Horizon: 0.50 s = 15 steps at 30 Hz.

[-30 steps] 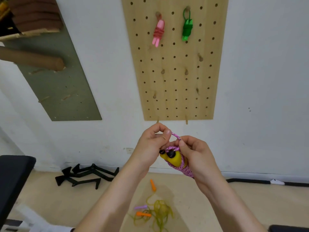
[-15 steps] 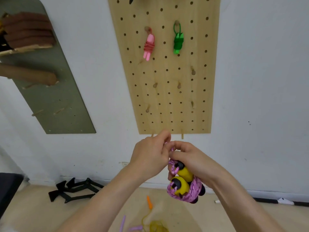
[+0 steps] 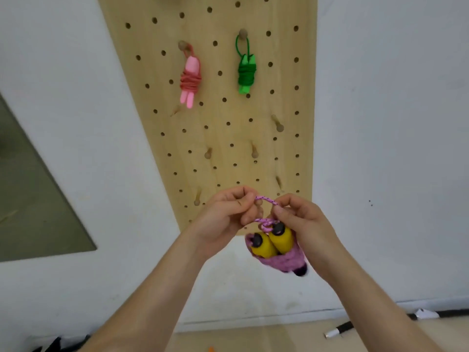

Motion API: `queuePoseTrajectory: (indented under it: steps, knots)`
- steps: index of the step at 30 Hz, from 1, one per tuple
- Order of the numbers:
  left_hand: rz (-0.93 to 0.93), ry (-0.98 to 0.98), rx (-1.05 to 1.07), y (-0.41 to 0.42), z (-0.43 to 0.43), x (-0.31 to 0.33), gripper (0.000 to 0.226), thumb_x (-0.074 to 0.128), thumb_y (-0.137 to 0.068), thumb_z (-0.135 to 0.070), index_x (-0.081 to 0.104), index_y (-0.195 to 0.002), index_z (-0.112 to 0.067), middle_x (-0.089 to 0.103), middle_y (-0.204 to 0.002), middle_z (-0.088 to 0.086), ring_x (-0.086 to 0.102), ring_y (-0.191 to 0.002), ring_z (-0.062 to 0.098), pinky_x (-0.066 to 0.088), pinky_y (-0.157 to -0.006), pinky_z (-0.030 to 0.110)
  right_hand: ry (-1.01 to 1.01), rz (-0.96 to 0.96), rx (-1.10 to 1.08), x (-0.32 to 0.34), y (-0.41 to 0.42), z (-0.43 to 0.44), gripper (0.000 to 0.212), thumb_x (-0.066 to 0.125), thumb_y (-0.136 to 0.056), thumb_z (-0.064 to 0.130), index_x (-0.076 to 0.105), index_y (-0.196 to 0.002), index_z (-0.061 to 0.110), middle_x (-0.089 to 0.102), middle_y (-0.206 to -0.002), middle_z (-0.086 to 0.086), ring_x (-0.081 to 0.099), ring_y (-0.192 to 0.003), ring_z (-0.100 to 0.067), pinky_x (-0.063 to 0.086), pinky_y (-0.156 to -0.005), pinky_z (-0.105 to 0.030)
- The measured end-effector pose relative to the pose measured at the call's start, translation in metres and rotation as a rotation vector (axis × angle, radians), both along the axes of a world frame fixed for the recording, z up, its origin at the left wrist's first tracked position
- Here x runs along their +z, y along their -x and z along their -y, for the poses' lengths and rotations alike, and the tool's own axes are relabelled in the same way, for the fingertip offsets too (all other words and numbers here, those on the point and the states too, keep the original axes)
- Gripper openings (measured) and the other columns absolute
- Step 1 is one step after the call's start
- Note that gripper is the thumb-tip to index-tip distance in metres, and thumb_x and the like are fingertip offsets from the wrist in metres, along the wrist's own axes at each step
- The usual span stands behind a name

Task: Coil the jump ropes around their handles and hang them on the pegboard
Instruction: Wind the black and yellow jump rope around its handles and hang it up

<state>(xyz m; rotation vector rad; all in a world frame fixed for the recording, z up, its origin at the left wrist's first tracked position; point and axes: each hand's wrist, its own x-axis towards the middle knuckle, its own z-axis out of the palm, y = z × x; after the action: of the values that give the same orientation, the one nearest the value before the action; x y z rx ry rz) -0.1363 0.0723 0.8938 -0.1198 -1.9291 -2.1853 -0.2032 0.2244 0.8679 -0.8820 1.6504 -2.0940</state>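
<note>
On the white wall straight ahead of me hangs the wooden pegboard, tall and pale, dotted with holes and a scatter of wooden pegs. Off to the left there's a grey-green panel on the same wall, blurred. Down low, a strip of tan floor shows, with a black cable lying on it at the right.

Up on the board, two ropes are already hung, each on its own peg: the pink jump rope on the left, cord wound round its paired handles, and the green jump rope to its right, dangling from a green loop.

Now my hands, both raised in front of the bottom edge of the board. My left hand has its fingers pinched together on one end of a short loop of purple speckled cord; my right hand pinches the other end, thumb pressed against it. The loop arches between the two pinches. Below it hangs the purple jump rope bundle: two yellow handles with black caps, side by side, cord wrapped thick around their lower part, tucked against my right palm. The bundle is in the air, just below the board, on no peg.
</note>
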Motion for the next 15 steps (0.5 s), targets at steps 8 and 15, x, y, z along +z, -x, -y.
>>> queuePoseTrajectory:
  steps: [8,15]
  knots:
    - [-0.032,0.012,0.202,0.108,0.012,0.016,0.026,0.042,-0.095,-0.002,0.056,-0.073,-0.005,0.031,-0.041,-0.005,0.030,-0.045,0.013,0.035,-0.051,0.022,-0.091,-0.103,-0.096,0.027,0.082,0.040,0.028,0.055,-0.094,0.014,0.061,-0.067,0.009,0.054,-0.059,-0.003,0.048,-0.058,-0.013,0.040,-0.066,-0.029]
    - [0.060,0.416,0.216,0.204,0.048,0.039,0.017,0.043,-0.098,-0.007,0.059,-0.093,-0.009,0.061,-0.070,0.000,0.059,-0.069,0.009,0.051,-0.084,0.030,-0.240,-0.318,-0.203,0.042,0.207,0.055,0.028,0.051,-0.097,0.018,0.062,-0.073,0.009,0.057,-0.060,0.000,0.055,-0.052,-0.003,0.044,-0.058,-0.014]
